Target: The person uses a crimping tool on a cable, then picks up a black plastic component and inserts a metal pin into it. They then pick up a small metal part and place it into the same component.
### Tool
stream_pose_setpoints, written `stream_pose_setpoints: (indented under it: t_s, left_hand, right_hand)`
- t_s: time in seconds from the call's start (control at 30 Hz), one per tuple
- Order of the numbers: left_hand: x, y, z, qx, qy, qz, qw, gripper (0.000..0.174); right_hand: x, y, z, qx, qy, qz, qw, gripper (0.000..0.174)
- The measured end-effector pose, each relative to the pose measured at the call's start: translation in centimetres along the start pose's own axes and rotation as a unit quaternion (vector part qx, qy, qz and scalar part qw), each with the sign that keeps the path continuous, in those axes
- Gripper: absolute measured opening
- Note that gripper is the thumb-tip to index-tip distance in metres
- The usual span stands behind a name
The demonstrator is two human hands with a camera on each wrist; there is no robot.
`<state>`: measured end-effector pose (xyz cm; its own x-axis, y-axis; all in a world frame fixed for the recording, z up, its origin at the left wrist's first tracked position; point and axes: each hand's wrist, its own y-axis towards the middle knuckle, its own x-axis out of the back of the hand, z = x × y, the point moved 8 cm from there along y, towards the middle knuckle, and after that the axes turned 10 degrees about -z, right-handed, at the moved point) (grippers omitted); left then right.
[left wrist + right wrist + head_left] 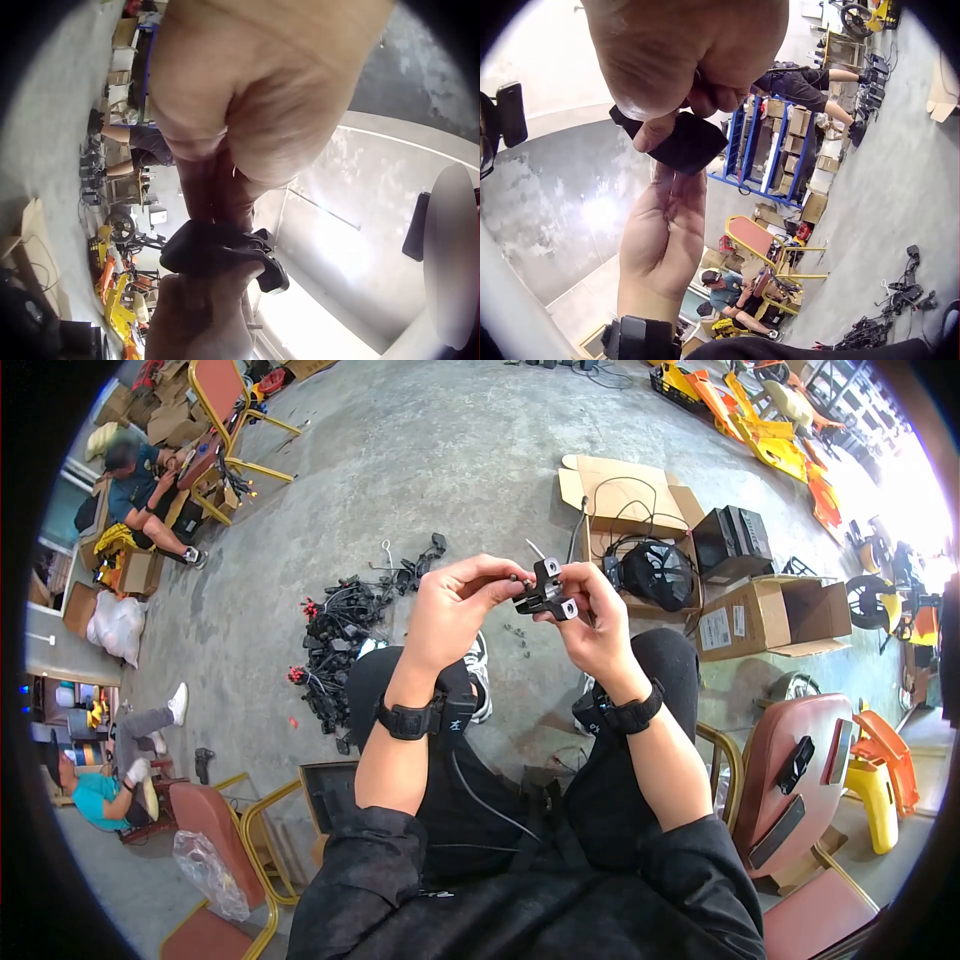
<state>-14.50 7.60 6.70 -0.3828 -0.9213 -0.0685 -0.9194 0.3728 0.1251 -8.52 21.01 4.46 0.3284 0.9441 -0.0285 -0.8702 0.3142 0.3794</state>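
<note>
A small black bracket-like part point(543, 592) with light-rimmed holes is held up between both hands in the head view. My right hand point(598, 622) grips its right side between thumb and fingers. The left hand point(450, 610) pinches something small and dark against the part's left side; what it is, I cannot tell. In the left wrist view the black part point(214, 251) spans between the left fingers above and the right hand point(199, 315) below. The right wrist view shows the dark part point(690, 142) under the right hand's fingers, with the left hand point(664, 236) beyond.
Black cabled parts point(335, 640) lie heaped on the floor at left. An open carton point(640, 510) with cables, another carton point(770, 615) and a black box point(732, 545) stand at right. Chairs point(800, 770) flank me, one bearing dark pieces. Two people point(140, 490) sit at far left.
</note>
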Motion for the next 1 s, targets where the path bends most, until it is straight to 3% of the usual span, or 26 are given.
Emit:
stream_pose_setpoints:
  t_s: [0.13,0.3,0.37,0.7,0.83,0.9,1.0]
  left_hand:
    - [-0.1,-0.2,-0.2,0.002,-0.006,0.01,1.0,0.012]
    - [-0.3,-0.5,-1.3,-0.066,0.012,0.038,0.997,0.016]
    - [-0.5,-0.6,-1.6,-0.046,-0.008,0.026,0.999,0.017]
    - [-0.6,-0.1,-0.4,0.008,-0.107,0.052,0.993,0.026]
    - [-0.8,-0.2,-0.5,0.004,-0.107,0.064,0.992,0.025]
    - [-1.3,-0.6,-1.6,-0.042,-0.021,0.085,0.995,0.025]
    - [-1.4,-0.8,-0.8,-0.038,-0.03,0.094,0.994,0.025]
  right_hand:
    - [-0.1,0.0,0.6,-0.014,-0.023,0.017,1.0,0.036]
    - [-0.1,0.2,0.7,-0.041,0.029,-0.007,0.999,0.032]
    - [0.1,0.2,0.5,-0.046,0.027,-0.011,0.999,0.031]
    - [0.1,-0.2,1.0,-0.015,0.053,-0.005,0.998,0.038]
    - [0.2,-0.2,0.8,0.028,-0.016,-0.001,0.999,0.039]
    - [0.1,0.0,1.4,0.035,-0.016,-0.001,0.999,0.038]
    - [0.0,0.0,1.6,0.038,-0.013,-0.001,0.999,0.036]
